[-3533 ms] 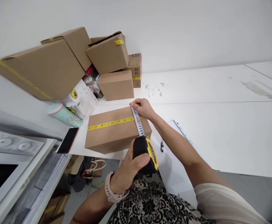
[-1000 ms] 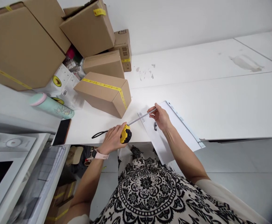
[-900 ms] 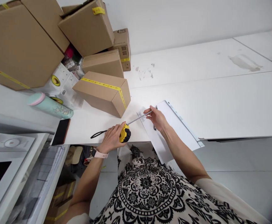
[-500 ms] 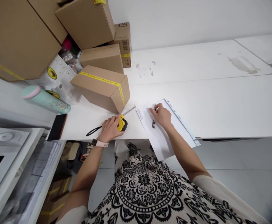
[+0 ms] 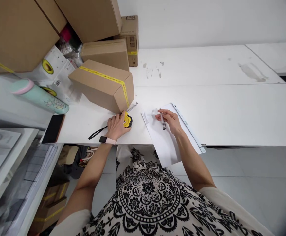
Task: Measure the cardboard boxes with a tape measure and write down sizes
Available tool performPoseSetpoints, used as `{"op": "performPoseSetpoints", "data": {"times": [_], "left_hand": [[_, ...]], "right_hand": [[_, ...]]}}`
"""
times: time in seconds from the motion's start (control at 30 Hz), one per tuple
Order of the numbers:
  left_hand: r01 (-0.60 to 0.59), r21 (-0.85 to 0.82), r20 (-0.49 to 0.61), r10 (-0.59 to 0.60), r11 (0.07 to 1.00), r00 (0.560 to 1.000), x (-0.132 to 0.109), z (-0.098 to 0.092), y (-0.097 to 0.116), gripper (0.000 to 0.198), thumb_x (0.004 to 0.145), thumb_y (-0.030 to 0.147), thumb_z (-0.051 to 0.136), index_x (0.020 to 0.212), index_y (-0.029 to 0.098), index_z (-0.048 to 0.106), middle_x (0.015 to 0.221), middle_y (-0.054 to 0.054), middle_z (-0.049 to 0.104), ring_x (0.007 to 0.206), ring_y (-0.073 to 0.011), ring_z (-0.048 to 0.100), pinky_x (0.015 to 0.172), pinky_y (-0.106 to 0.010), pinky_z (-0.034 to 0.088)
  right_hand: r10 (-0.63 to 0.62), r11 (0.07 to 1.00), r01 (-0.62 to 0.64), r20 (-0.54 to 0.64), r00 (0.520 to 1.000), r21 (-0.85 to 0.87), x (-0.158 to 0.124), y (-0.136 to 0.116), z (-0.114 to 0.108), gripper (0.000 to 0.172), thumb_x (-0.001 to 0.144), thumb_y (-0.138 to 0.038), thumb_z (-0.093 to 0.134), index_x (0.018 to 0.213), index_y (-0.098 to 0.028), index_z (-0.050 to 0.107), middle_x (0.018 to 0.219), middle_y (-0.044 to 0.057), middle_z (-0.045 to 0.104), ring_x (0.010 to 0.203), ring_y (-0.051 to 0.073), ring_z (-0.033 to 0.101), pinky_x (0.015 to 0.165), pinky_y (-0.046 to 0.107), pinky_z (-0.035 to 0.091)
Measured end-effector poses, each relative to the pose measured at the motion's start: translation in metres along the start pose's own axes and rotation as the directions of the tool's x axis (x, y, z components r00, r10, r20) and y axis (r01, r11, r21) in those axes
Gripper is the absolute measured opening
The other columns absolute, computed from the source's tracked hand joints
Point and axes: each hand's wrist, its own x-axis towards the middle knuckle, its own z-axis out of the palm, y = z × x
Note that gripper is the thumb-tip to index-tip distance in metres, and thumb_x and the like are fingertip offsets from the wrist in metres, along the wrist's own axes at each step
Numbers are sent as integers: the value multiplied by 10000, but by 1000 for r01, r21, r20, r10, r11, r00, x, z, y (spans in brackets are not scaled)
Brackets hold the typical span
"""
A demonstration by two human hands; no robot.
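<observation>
My left hand is wrapped round a yellow and black tape measure on the white table. A short length of metal blade sticks out of it beside the lower corner of a taped cardboard box. A black wrist strap trails to the left. My right hand is closed on a pen over a white sheet of paper, which hangs past the table's front edge. The pen looks clear with a dark end.
Several cardboard boxes are stacked at the back left. A mint-green bottle leans near avocado-printed boxes, with a dark phone at the left table edge. A bluish strip lies along the paper's right side.
My right-hand fingers have opened out a little and the pen has turned, so more of it shows. My left hand stays on the tape measure. The view has shifted slightly.
</observation>
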Motion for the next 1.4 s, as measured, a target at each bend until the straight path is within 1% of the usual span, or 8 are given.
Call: {"op": "performPoseSetpoints", "data": {"times": [0.13, 0.3, 0.4, 0.53, 0.63, 0.77, 1.0, 1.4], "left_hand": [[1, -8, -84, -2, 1000, 996, -5, 5, 1, 802, 829, 462, 636, 1503, 122, 365, 1314, -228, 553, 1185, -419, 515, 1038, -568, 351], [-88, -107, -308, 51, 990, 950, -31, 27, 22, 620, 946, 391, 512, 1468, 72, 416, 1485, -241, 434, 1408, -393, 342, 1195, -603, 128], [-350, -221, -290, 282, 910, 915, -50, 47, 49, 528, 983, 388, 459, 1403, 70, 488, 1438, -201, 525, 1413, -319, 394, 1221, -509, 184], [-579, -197, -123, 566, 791, 815, -61, 67, 72, 787, 915, 513, 584, 1491, 32, 348, 1581, -230, 359, 1504, -359, 239, 1230, -556, 108], [-577, -98, -36, 577, 811, 816, -57, 70, 71, 849, 882, 421, 668, 1533, 54, 264, 1629, -231, 252, 1523, -362, 182, 1225, -564, 91], [-563, -36, -27, 562, 826, 827, -47, 64, 64, 743, 858, 271, 697, 1499, 115, 354, 1623, -206, 285, 1490, -370, 262, 1199, -549, 182], [-548, -99, -82, 542, 830, 836, -41, 63, 65, 735, 874, 272, 635, 1502, 63, 315, 1560, -198, 397, 1429, -351, 337, 1177, -532, 240], [-531, -93, -106, 522, 843, 847, -40, 69, 65, 766, 838, 307, 704, 1481, 62, 368, 1569, -193, 391, 1440, -355, 322, 1204, -544, 199]], "right_hand": [[-93, 994, 95, -35, 995, 60, -12, -11, 1, 377, 770, -479, 700, 1055, -240, 637, 970, 68, 761, 945, 223, 703, 928, 424, 528], [-122, 992, 118, -91, 988, -46, -15, -9, 11, 408, 754, -611, 707, 872, -255, 546, 693, -14, 642, 727, 175, 645, 813, 367, 529], [-94, 995, 91, -100, 991, -33, -11, 1, 23, 455, 867, -699, 509, 796, -249, 509, 600, -31, 554, 651, 154, 600, 764, 331, 513], [-31, 989, 22, 56, 998, 148, -1, 17, 38, 589, 878, -756, 423, 1103, -241, 599, 822, 30, 697, 843, 183, 677, 869, 357, 521], [-12, 990, -3, 104, 995, 140, 3, 25, 44, 539, 777, -669, 677, 1074, -221, 653, 906, 41, 717, 888, 189, 669, 880, 344, 516], [-108, 992, 108, 6, 994, -63, 3, 31, 49, 403, 812, -587, 688, 718, -209, 584, 650, -25, 560, 639, 128, 523, 657, 285, 461], [-123, 981, 129, 50, 991, -147, 6, 37, 47, 355, 762, -488, 763, 882, -208, 581, 766, -18, 611, 635, 114, 510, 602, 268, 419], [-122, 911, 104, -20, 992, -398, 1, 29, 48, 217, 841, -319, 597, 716, -231, 444, 532, -78, 438, 500, 101, 409, 506, 243, 331]]}}
